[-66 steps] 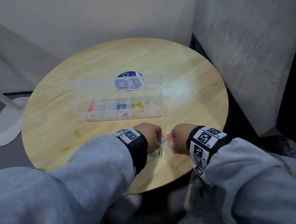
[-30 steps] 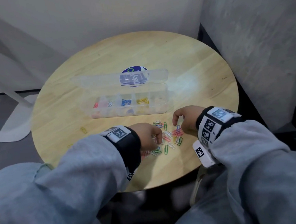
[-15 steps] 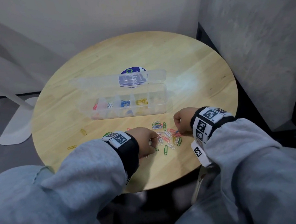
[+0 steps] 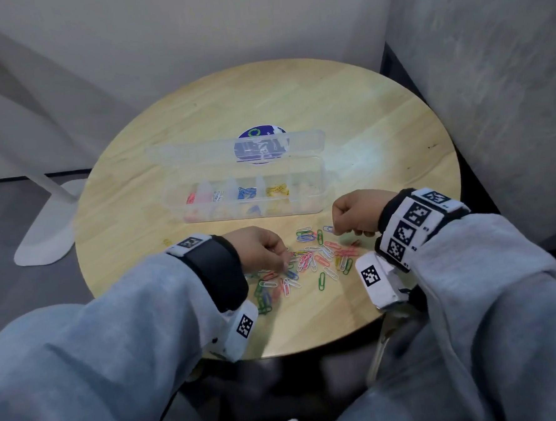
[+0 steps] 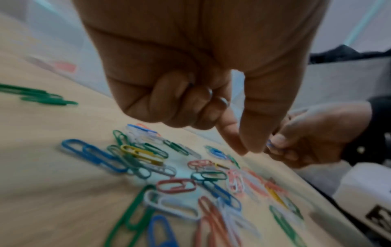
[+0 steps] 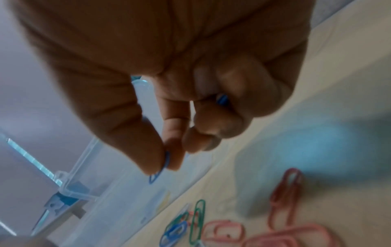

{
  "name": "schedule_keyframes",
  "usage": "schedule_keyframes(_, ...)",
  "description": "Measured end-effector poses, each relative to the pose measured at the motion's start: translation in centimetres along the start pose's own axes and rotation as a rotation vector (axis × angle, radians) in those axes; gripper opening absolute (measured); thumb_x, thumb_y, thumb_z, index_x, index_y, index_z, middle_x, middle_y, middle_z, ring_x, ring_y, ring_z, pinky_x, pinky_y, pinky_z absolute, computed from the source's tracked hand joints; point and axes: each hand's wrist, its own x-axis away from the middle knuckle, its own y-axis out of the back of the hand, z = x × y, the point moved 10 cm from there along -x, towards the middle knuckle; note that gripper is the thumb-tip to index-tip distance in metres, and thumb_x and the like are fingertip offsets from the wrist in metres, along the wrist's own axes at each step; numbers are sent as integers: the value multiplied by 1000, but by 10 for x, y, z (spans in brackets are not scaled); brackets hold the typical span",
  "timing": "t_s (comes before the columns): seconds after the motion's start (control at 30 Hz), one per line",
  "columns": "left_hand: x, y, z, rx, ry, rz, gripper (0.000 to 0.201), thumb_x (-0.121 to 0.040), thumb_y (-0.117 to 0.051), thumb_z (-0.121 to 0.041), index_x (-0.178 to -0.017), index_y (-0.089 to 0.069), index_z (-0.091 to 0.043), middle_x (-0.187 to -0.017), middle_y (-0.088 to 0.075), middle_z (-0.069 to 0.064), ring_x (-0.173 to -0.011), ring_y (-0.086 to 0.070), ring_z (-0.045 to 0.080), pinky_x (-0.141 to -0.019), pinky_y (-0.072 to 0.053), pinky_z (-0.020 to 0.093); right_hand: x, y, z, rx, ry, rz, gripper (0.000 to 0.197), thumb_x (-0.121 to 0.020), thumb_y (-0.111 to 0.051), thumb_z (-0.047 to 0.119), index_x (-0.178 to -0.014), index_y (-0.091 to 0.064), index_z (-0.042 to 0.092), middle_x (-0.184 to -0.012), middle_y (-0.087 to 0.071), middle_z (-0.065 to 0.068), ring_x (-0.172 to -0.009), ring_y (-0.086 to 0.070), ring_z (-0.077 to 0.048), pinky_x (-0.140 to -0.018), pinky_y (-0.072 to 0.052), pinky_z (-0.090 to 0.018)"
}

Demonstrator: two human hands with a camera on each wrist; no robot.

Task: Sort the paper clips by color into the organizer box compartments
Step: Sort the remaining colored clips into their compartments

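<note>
A clear organizer box [image 4: 305, 205] lies open on the round wooden table [image 4: 379, 132], with red, white, blue and yellow clips in separate compartments. Loose mixed paper clips [image 4: 318, 256] are scattered in front of it. My right hand [image 4: 336, 229] hovers by the box's front right and pinches a blue paper clip [image 6: 160, 168] between thumb and forefinger; more blue shows inside its curled fingers. My left hand [image 4: 286, 263] is over the left of the pile. Its fingers are curled and its thumb and forefinger tips [image 5: 251, 147] meet, with no clip visible between them.
The box lid [image 4: 201, 151] lies flat behind the box, over a round blue sticker [image 4: 259, 135]. A stray yellow clip [image 4: 166, 241] lies left of my left wrist. A grey wall [image 4: 490, 83] stands close on the right and a white stand base [image 4: 43, 231] sits on the floor at left.
My right hand has lifted off the pile and moved toward the box with a blue clip pinched. My left hand stays at the pile's left side, picking among the clips.
</note>
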Motion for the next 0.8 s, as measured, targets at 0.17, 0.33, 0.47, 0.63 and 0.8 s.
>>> schedule_keyframes(0.17,-1,-2,-12,-283,-32,-96,9,-80,-64,-17,-84,-64,-25,-58,-43,-13,-54,-39,2,-50,-30,19,-1,-9,1,-24,-9,16,26,-83,-53,10,-60,-45,16,-70,-53,-3,-53,-42,-15,-48,-35,-22)
schedule_keyframes(0.33,-6,-19,-25,-481,-118,-27,18,-83,-61,-19,-99,-65,-26,-76,-48,-12,-81,-47,13,-70,-35,21,-1,-6,6,-275,3,5,26,-85,-44,-2,-62,-42,11,-70,-58,-9,-48,-43,-16,-46,-36,-23)
schedule_keyframes(0.47,-10,-24,-26,-546,-118,-31,15,-84,-60,-19,-99,-64,-23,-72,-51,-10,-82,-49,15,-69,-36,24,-3,-17,9,-396,0,38,27,-88,-34,-6,-68,-44,10,-66,-52,-9,-51,-46,-16,-37,-37,-17)
schedule_keyframes(0.63,-14,-24,-17,-545,-80,-5,17,-84,-61,-21,-102,-64,-19,-90,-53,-3,-82,-46,15,-69,-34,24,-4,-25,16,-298,1,79,24,-87,-37,-3,-76,-53,12,-60,-48,-6,-41,-44,-14,-41,-36,-19)
schedule_keyframes(0.8,-16,-26,-15,-547,-81,23,20,-85,-63,-23,-104,-63,-18,-86,-50,-5,-80,-46,16,-60,-33,24,-6,-23,38,130,98,15,25,-86,-60,17,-68,-43,17,-69,-49,1,-66,-45,-16,-55,-37,-22)
